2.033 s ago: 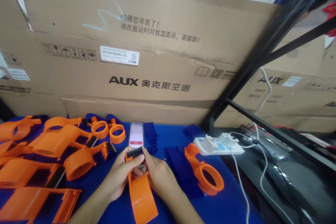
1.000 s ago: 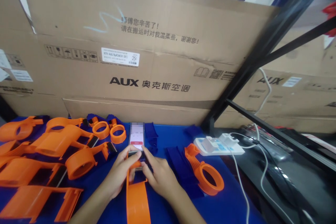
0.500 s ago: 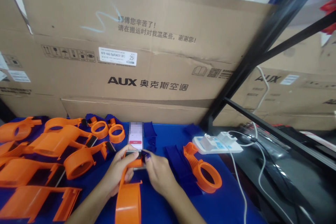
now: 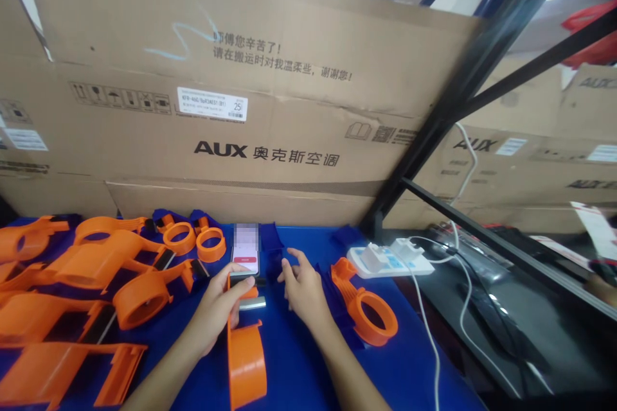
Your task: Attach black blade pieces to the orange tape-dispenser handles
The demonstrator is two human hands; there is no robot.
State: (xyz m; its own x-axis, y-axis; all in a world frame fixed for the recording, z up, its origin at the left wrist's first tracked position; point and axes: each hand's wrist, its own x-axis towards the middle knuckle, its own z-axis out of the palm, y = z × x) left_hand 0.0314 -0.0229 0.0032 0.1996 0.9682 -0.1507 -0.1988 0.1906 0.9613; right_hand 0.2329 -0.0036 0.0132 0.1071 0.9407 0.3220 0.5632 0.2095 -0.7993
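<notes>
My left hand point(image 4: 218, 309) is closed around the head of an orange tape dispenser point(image 4: 247, 363), whose round ring hangs toward me. A black strip and a silvery metal strip point(image 4: 252, 303) show at that head, beside my thumb. My right hand point(image 4: 304, 288) is apart from the dispenser, over the blue surface, with fingers spread and nothing visible in them. Dark blue pieces point(image 4: 272, 237) lie just beyond it, and another orange tape dispenser point(image 4: 372, 316) lies to its right. A phone point(image 4: 245, 257) with a lit screen stands right behind my left hand.
Several orange tape dispensers point(image 4: 96, 260) crowd the left of the blue tabletop point(image 4: 294, 372). A white power strip point(image 4: 390, 262) with plugs and cables sits at the right edge, near a black metal frame point(image 4: 434, 131). A large cardboard box point(image 4: 270, 103) stands behind. Part of another person's hand point(image 4: 602, 286) shows far right.
My right hand has let go of the dispenser's head and moved right, its fingers opening. The dispenser has turned slightly in my left hand. The camera view has shifted a little.
</notes>
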